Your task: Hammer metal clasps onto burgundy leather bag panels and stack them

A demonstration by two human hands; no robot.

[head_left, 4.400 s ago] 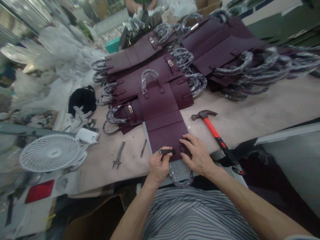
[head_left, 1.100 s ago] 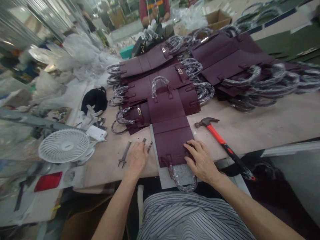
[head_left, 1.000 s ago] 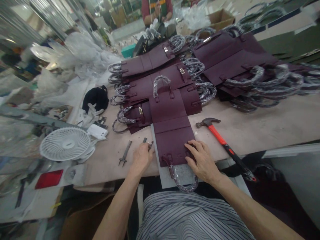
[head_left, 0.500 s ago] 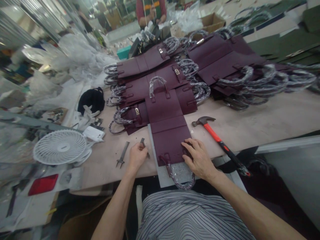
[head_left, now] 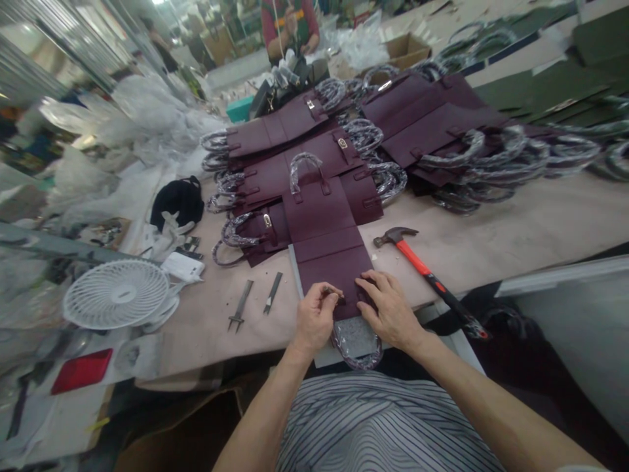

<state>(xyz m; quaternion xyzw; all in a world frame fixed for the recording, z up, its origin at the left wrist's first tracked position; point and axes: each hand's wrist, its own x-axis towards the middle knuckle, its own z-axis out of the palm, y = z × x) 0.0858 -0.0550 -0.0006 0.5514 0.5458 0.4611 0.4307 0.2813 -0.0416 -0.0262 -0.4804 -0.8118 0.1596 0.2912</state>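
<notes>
A maroon leather bag panel (head_left: 330,259) lies flat on a grey slab (head_left: 350,335) at the table's near edge. Its plastic-wrapped handle (head_left: 358,357) hangs over that edge. My left hand (head_left: 314,318) is pinched shut on a small metal tool, with the tip at the panel's near end. My right hand (head_left: 389,311) rests beside it, its fingers spread and bent on the panel's near right corner, holding nothing.
A red-handled hammer (head_left: 423,270) lies right of the panel. A forked tool (head_left: 240,305) and a thin punch (head_left: 272,293) lie to the left, beyond them a white fan (head_left: 116,293). Stacks of maroon panels (head_left: 432,118) fill the far table. Another person (head_left: 285,26) works at the far end.
My left hand picked a small metal tool off the table to the left and brought it right to the panel's near end. My right hand stayed on the panel.
</notes>
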